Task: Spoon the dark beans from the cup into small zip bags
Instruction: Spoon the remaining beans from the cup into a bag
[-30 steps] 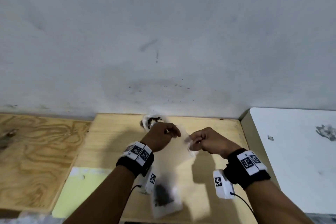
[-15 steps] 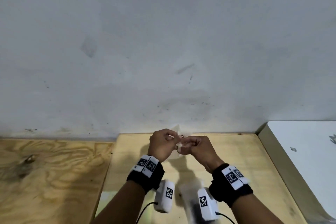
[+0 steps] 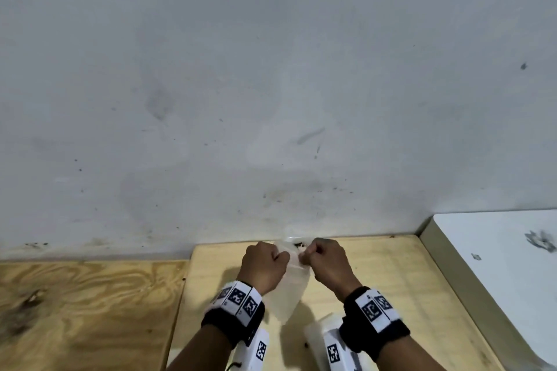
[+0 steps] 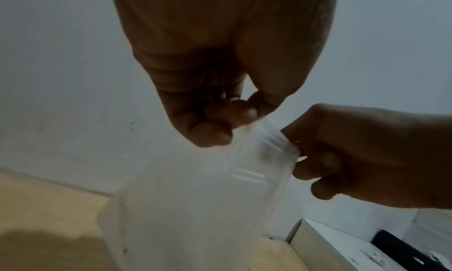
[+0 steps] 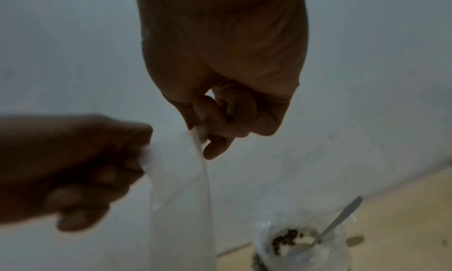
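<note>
Clear plastic zip bag (image 3: 289, 289), now lifted at lower centre, is being pinched at its mouth by left hand (image 3: 263, 265) and right hand (image 3: 327, 262); seemingly being opened for filling.

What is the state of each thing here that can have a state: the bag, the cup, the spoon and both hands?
zip bag: held up above the table, hanging down, looks empty; whether its zip is open cannot be told.
left hand: pinches the bag's top edge.
right hand: pinches the bag's top edge from the other side.
cup: upright on the table, some dark beans inside.
spoon: rests in the cup, handle leaning out, untouched.
</note>
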{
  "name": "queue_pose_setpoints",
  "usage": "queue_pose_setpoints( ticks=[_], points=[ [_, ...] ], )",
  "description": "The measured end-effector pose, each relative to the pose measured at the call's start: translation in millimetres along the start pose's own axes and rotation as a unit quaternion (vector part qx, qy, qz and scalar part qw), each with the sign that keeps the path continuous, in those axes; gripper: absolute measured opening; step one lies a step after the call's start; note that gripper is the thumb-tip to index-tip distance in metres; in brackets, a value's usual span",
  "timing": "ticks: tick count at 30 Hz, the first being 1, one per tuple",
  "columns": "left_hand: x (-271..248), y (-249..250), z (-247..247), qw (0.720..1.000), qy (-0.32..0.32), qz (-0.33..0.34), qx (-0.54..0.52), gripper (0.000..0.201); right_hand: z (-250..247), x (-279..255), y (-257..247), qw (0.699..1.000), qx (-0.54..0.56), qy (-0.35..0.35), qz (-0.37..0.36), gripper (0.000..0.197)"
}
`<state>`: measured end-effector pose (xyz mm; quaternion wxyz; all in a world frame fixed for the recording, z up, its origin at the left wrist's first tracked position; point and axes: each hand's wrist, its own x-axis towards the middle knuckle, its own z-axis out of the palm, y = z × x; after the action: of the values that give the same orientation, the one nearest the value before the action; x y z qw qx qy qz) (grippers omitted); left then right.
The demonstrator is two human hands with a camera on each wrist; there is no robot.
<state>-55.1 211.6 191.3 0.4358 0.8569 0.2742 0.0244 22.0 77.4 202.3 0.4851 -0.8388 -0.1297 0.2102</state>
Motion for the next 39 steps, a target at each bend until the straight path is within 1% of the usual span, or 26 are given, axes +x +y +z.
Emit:
queue_pose_setpoints(
  ticks=[1,3,4,6,8,9,10,11,12,13,14,15,16,17,18,20,21,23,25,29,32,33,35,37,38,39],
  points=[
    [-0.9,2.5,1.5,0.999,-0.009,0.008,0.03,0.037,-2.2,1.9,1.8,0.998,-0.054,0.028,-0.016,0.02],
    [-1.7,6.7,5.7,0.999,-0.026,0.01,0.033,0.038,-5.3,4.0,6.2,0.99,-0.116,0.047,-0.057,0.01],
    [-0.3,7.8,6.4,1.0,-0.024,0.008,0.018,0.038,-5.6,5.7,9.5,0.987,-0.126,0.035,-0.088,0.012],
    [5.1,9.7,7.4,1.0,-0.011,0.016,-0.001,0.037,-8.6,6.9,11.5,0.977,-0.162,-0.019,-0.138,0.025],
    [7.5,11.8,5.8,0.999,-0.02,0.042,0.007,0.038,-12.1,8.4,13.4,0.962,-0.205,-0.088,-0.158,0.039],
    [7.6,11.3,5.3,0.998,-0.033,0.055,0.013,0.038,-14.0,10.3,13.7,0.958,-0.207,-0.114,-0.162,0.038],
    [6.1,11.2,4.8,0.997,-0.043,0.07,0.011,0.036,-15.6,12.6,14.7,0.958,-0.196,-0.131,-0.164,0.032],
    [3.4,10.1,4.8,0.995,-0.045,0.091,0.008,0.032,-16.5,15.8,16.5,0.961,-0.171,-0.139,-0.165,0.025],
    [1.0,7.0,4.7,0.992,-0.034,0.122,0.021,0.033,-17.4,18.1,17.4,0.968,-0.136,-0.143,-0.158,0.024],
    [-0.6,2.9,3.9,0.986,-0.019,0.156,0.058,0.049,-17.9,19.2,16.5,0.975,-0.097,-0.144,-0.138,0.026],
    [-1.6,-0.2,2.8,0.977,-0.015,0.183,0.111,0.078,-18.8,19.3,14.5,0.981,-0.064,-0.147,-0.113,0.028],
    [-0.5,-3.9,2.6,0.968,-0.021,0.193,0.159,0.106,-19.6,19.2,11.9,0.983,-0.039,-0.155,-0.095,0.028],
    [2.1,-7.2,2.8,0.959,-0.034,0.193,0.206,0.124,-19.3,19.7,10.0,0.982,-0.018,-0.167,-0.086,0.026],
    [3.9,-8.6,2.6,0.951,-0.042,0.191,0.24,0.129,-18.9,19.9,8.0,0.981,0.0,-0.178,-0.08,0.024],
    [6.5,-11.6,3.3,0.946,-0.037,0.19,0.259,0.126,-17.5,20.4,6.8,0.979,0.014,-0.188,-0.076,0.021],
    [9.8,-16.9,3.9,0.94,-0.014,0.214,0.266,0.115,-14.0,21.3,6.7,0.976,0.02,-0.202,-0.077,0.015],
    [11.6,-20.6,3.2,0.939,-0.013,0.228,0.256,0.111,-10.2,23.2,8.4,0.976,0.013,-0.205,-0.076,0.015],
    [13.3,-27.6,-0.2,0.941,-0.021,0.249,0.229,0.108,-1.7,26.6,11.8,0.977,-0.017,-0.198,-0.074,0.023],
    [12.6,-31.9,-5.6,0.949,-0.032,0.242,0.2,0.106,5.2,29.6,15.2,0.98,-0.043,-0.18,-0.075,0.033],
    [14.5,-49.4,-9.5,0.964,-0.084,0.217,0.127,0.11,18.4,31.9,25.8,0.98,-0.083,-0.171,-0.063,0.022],
    [18.4,-63.6,-0.1,0.973,-0.113,0.183,0.082,0.098,27.0,34.8,45.0,0.977,-0.086,-0.186,-0.064,0.021],
    [20.8,-69.6,5.7,0.979,-0.114,0.161,0.057,0.094,29.1,36.8,53.7,0.976,-0.076,-0.193,-0.067,0.02],
    [26.4,-81.2,15.4,0.988,-0.109,0.111,0.015,0.088,30.4,41.1,68.4,0.98,-0.049,-0.187,-0.056,0.025],
    [35.8,-93.3,26.8,0.993,-0.102,0.06,-0.007,0.089,24.6,50.5,83.1,0.99,-0.012,-0.136,-0.03,0.024],
    [41.8,-98.6,32.5,0.994,-0.099,0.032,-0.015,0.094,19.5,56.6,93.1,0.996,0.0,-0.088,-0.013,0.022],
    [47.6,-103.1,35.8,0.996,-0.09,0.007,-0.023,0.098,13.8,61.8,103.1,1.0,0.01,-0.025,0.006,0.019]
  ],
)
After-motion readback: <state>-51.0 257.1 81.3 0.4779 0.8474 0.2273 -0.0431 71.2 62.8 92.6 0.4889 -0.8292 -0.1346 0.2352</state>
